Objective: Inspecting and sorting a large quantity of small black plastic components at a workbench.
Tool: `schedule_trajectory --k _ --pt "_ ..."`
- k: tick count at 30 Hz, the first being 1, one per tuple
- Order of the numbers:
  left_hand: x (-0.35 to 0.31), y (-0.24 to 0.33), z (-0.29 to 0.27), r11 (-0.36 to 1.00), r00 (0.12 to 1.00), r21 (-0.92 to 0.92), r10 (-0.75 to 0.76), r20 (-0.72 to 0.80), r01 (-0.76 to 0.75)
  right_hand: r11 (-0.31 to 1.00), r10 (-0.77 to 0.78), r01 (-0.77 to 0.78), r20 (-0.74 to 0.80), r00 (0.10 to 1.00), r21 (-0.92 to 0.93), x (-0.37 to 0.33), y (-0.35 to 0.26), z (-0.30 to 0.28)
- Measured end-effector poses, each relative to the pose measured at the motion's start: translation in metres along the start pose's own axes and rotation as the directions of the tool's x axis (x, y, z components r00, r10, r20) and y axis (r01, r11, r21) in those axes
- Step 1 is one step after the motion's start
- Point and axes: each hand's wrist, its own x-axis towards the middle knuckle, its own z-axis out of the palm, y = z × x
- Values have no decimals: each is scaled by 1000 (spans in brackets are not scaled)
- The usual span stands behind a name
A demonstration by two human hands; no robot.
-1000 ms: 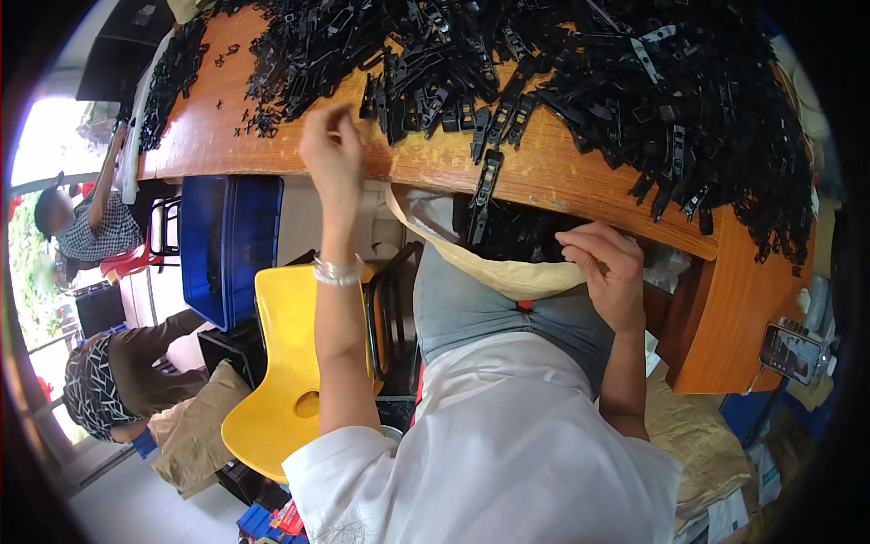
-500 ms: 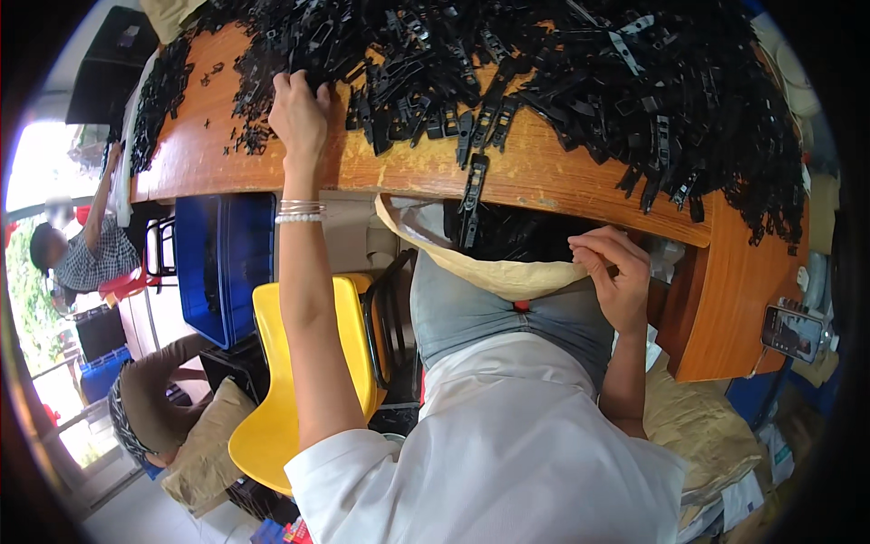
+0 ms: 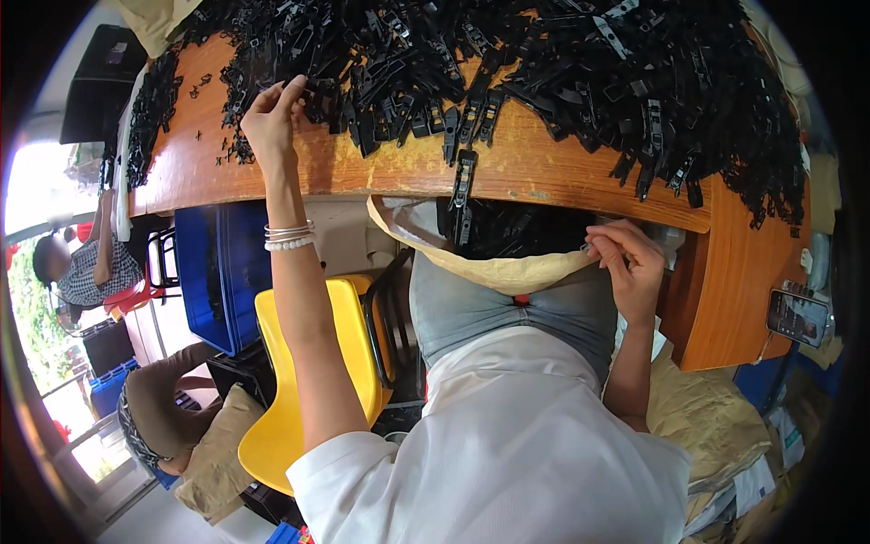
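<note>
Black plastic clip-like parts lie in a large pile across the far side of the wooden table. My left hand is at the pile's near left edge, its fingers drawn together in a pinch; what they hold, if anything, is hidden. Below the table edge, against my lap, an open tan sack with a whitish lining holds more black parts. My right hand is at the sack's right rim, thumb and fingertips pressed together on something too small to name. One linked black part hangs over the table edge into the sack.
Tiny black pieces are scattered on the table's left. A blue bin and a yellow chair stand to my left. Farther left, one person sits and another bends over. At right, a phone is mounted by the table.
My left hand has drawn slightly left and back from the pile, and its fingers have turned. My right hand has shifted a little right. The seated person's arm has lowered.
</note>
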Motion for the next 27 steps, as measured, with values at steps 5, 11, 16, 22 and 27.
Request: schedule_trajectory --k 5,11,16,22,27 --pt "-1 0 4 977 999 -213 19 43 -9 1000 -5 5 16 1000 1 1 -1 1" --pt "-23 22 11 930 990 -353 -57 125 98 999 13 -12 -16 1000 37 1 0 2" --pt "-134 59 53 892 761 -91 429 486 -444 471 146 -181 126 981 863 14 -26 36" --pt "-166 82 65 867 527 -108 390 755 -487 407 188 -405 358 914 819 21 -14 45" --pt "-68 42 37 734 803 328 521 289 -595 126 196 -433 406 893 892 -6 -1 14"
